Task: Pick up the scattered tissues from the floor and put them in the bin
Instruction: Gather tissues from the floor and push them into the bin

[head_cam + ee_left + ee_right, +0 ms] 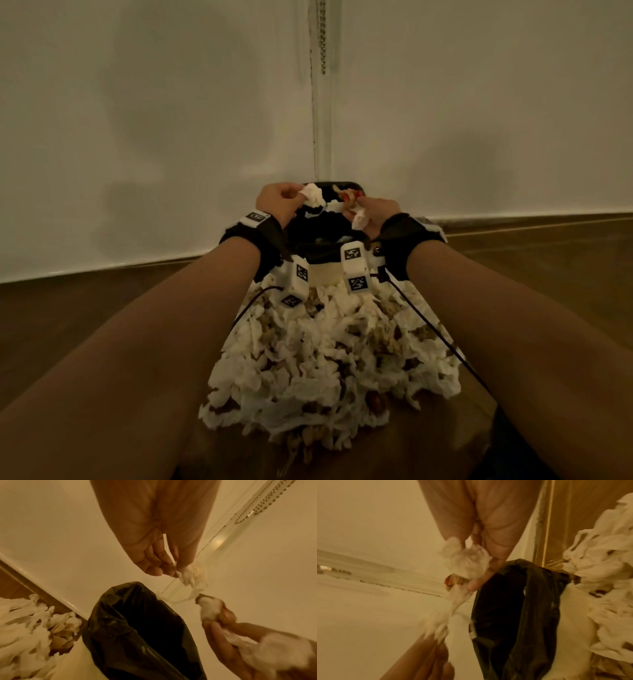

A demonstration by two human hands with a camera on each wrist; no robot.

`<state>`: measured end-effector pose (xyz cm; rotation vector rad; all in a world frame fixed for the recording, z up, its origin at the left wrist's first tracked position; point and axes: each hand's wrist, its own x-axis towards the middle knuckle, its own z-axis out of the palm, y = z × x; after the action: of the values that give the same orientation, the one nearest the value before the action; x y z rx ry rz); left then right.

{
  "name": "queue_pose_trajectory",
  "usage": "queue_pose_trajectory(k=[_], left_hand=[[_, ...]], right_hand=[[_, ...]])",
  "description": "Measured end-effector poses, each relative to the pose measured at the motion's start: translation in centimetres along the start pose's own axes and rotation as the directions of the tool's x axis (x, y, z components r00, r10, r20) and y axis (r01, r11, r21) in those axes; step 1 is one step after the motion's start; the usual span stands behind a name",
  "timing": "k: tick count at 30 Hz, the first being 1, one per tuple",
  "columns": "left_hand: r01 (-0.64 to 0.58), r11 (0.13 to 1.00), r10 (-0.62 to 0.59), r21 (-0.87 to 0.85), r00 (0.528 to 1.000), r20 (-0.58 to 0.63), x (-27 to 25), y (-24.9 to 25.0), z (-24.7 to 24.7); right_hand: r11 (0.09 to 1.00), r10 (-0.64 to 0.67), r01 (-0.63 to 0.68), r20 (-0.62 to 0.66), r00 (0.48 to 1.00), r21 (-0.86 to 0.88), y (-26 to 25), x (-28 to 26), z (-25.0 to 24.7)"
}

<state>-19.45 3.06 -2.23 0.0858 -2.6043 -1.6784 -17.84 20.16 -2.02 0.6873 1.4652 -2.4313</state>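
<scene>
Both hands hover over the bin (pixel 320 251), a pale bin with a black liner (pixel 137 628) that stands against the wall. My left hand (pixel 294 198) pinches a crumpled white tissue (pixel 313 197) between thumb and fingertips (pixel 169 573). My right hand (pixel 356 213) grips another tissue wad (pixel 465 561) together with a small red-brown scrap (pixel 347 197). A twisted strip of tissue (pixel 193 586) stretches between the two hands above the liner's mouth (pixel 505 601). A big pile of scattered tissues (pixel 329 342) lies on the floor in front of the bin.
The white wall (pixel 137 137) with its skirting rises right behind the bin, and a bead chain (pixel 322 34) hangs beside a vertical trim. Brown scraps are mixed into the pile. Wooden floor (pixel 68 325) lies on both sides. Cables run from the wrist cameras across the pile.
</scene>
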Motion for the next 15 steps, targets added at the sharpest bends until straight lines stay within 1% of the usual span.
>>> queue_pose_trajectory(k=[1, 2, 4, 6, 7, 8, 10, 12, 14, 15], left_hand=[[0.028, 1.000, -0.027, -0.010, 0.999, 0.036, 0.4, -0.1, 0.2], [0.063, 0.998, -0.061, -0.022, 0.995, 0.074, 0.7, -0.3, 0.4], [0.121, 0.993, -0.119, -0.009, 0.984, 0.132, 1.1, -0.7, 0.7], [0.155, 0.988, -0.149, -0.028, 0.976, 0.161, 1.0, -1.2, 0.8], [0.168, 0.984, -0.157, -0.054, 0.974, 0.164, 0.7, -1.4, 0.9], [0.173, 0.981, -0.158, -0.086, 0.975, 0.158, 0.4, -1.6, 1.0], [0.161, 0.976, -0.141, -0.147, 0.981, 0.136, -0.6, -2.0, 1.0], [0.123, 0.983, -0.108, -0.133, 0.987, 0.120, -1.9, -2.6, 1.3], [0.083, 0.994, -0.075, -0.071, 0.990, 0.119, -3.6, -3.7, 1.8], [0.076, 0.996, -0.070, -0.040, 0.989, 0.132, -4.6, -4.4, 2.2]], right_hand=[[0.999, 0.016, -0.017, -0.019, 1.000, -0.040, -0.2, 0.5, 0.2], [0.998, 0.034, -0.034, -0.005, 0.999, -0.044, -0.2, 1.0, 0.3], [0.995, 0.100, -0.101, 0.038, 0.994, 0.008, -0.3, 1.8, 0.0], [0.990, 0.136, -0.138, 0.069, 0.988, 0.023, -0.1, 1.7, -0.4], [0.992, 0.126, -0.127, 0.069, 0.990, 0.006, 0.1, 1.6, -0.7], [0.994, 0.106, -0.106, 0.058, 0.993, -0.002, 0.3, 1.7, -1.1], [0.999, 0.042, -0.042, -0.011, 0.999, -0.008, 0.9, 1.7, -1.9], [0.997, -0.064, 0.059, -0.136, 0.989, -0.042, 2.1, 1.5, -2.9], [0.967, -0.197, 0.145, -0.260, 0.945, -0.208, 3.8, 1.1, -4.5], [0.937, -0.253, 0.158, -0.293, 0.922, -0.313, 5.0, 0.7, -5.6]])
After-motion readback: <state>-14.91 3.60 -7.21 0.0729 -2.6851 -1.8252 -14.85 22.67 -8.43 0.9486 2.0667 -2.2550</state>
